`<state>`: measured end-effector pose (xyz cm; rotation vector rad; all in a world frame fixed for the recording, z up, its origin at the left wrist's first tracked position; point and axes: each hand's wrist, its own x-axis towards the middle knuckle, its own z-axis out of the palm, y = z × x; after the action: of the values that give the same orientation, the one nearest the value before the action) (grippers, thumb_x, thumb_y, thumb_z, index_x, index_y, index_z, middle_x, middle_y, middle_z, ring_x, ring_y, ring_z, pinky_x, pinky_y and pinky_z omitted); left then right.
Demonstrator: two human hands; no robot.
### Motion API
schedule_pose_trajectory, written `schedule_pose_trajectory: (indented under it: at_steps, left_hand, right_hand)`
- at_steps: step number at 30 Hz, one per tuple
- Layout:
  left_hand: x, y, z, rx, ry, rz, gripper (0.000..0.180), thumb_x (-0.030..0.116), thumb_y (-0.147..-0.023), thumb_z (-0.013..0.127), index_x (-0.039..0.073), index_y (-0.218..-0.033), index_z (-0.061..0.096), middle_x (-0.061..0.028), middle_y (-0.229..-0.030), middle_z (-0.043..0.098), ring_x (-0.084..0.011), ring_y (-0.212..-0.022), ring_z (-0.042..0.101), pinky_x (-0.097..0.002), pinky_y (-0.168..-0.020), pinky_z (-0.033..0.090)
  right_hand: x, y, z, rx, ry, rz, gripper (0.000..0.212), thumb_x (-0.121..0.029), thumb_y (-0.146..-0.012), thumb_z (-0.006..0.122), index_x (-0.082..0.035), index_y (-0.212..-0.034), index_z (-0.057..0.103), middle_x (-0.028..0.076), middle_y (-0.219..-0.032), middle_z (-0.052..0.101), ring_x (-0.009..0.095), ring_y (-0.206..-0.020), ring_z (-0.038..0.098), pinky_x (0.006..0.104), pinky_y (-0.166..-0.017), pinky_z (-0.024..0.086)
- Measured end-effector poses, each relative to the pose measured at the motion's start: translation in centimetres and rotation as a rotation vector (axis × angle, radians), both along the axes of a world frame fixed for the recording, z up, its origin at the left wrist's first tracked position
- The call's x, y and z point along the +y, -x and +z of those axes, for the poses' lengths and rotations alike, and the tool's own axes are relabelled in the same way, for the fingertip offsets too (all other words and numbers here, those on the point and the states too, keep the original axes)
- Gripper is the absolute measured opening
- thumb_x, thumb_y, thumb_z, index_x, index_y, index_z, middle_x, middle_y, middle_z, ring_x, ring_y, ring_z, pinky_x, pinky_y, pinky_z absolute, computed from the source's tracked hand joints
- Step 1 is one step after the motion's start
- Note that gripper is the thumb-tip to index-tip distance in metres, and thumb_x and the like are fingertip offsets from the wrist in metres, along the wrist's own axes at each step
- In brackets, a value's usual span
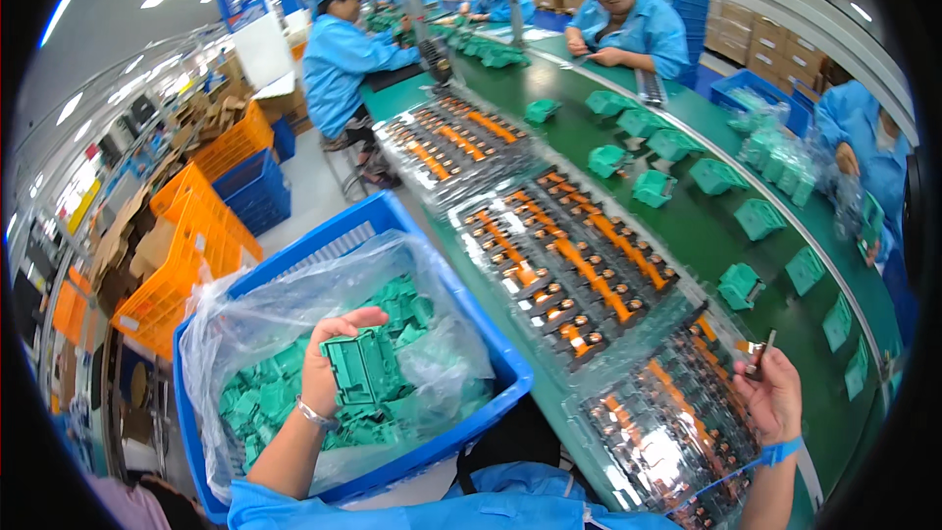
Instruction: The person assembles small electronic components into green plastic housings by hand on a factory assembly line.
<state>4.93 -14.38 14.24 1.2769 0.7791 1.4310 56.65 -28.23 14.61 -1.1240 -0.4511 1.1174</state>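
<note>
My left hand grips a green plastic housing, its thumb and fingers around one side, above the blue crate. Inside that crate, a clear plastic bag lies spread around a heap of similar green parts. Over the right edge of the nearest clear tray, my right hand pinches a small metal part with a thin upright tip. Its exact kind is too small to tell. Rows of black, orange and metal components fill this tray. A blue band circles my right wrist.
More filled trays line the bench edge. Loose green housings sit scattered along the green conveyor. Orange crates stand on the floor at left. Co-workers in blue sit at the far left and across the belt.
</note>
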Motion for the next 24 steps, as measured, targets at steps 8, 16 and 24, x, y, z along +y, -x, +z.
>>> schedule_pose_trajectory:
  at_steps: [8, 16, 24]
  left_hand:
    - [1.6, -17.5, 1.2, -0.405, 0.57, -0.745, 0.037, 0.012, -0.084, 0.059, 0.005, -0.118, 0.045, -0.0169, -0.101, 0.059, -0.0316, -0.091, 0.06, -0.0426, -0.084, 0.05]
    - [-0.6, -29.7, -0.4, 0.022, 0.883, -0.98, 0.034, 0.021, -0.095, 0.045, 0.003, -0.123, 0.042, -0.0152, -0.112, 0.057, -0.0322, -0.106, 0.057, -0.0509, -0.09, 0.047]
    - [-1.7, -30.6, -1.6, 0.303, 0.519, -0.999, 0.065, 0.002, -0.083, 0.063, -0.003, -0.135, 0.024, -0.0138, -0.121, 0.048, -0.0178, -0.108, 0.051, -0.031, -0.09, 0.045]
  right_hand:
    - [0.0, 0.5, -2.1, -0.049, -0.065, -0.006, 0.012, -0.008, -0.084, 0.063, -0.005, -0.093, 0.057, 0.003, -0.083, 0.059, 0.014, -0.079, 0.059, 0.0327, -0.071, 0.052]
    - [-1.5, 0.4, -0.3, 0.01, -0.154, -0.152, 0.013, -0.007, -0.084, 0.064, -0.002, -0.093, 0.056, 0.004, -0.082, 0.061, 0.011, -0.071, 0.059, 0.026, -0.063, 0.052]
    - [-2.4, 2.8, 0.4, -0.636, -0.12, -0.035, 0.017, -0.009, -0.08, 0.069, 0.001, -0.091, 0.059, 0.004, -0.079, 0.061, 0.007, -0.069, 0.058, 0.0205, -0.06, 0.047]
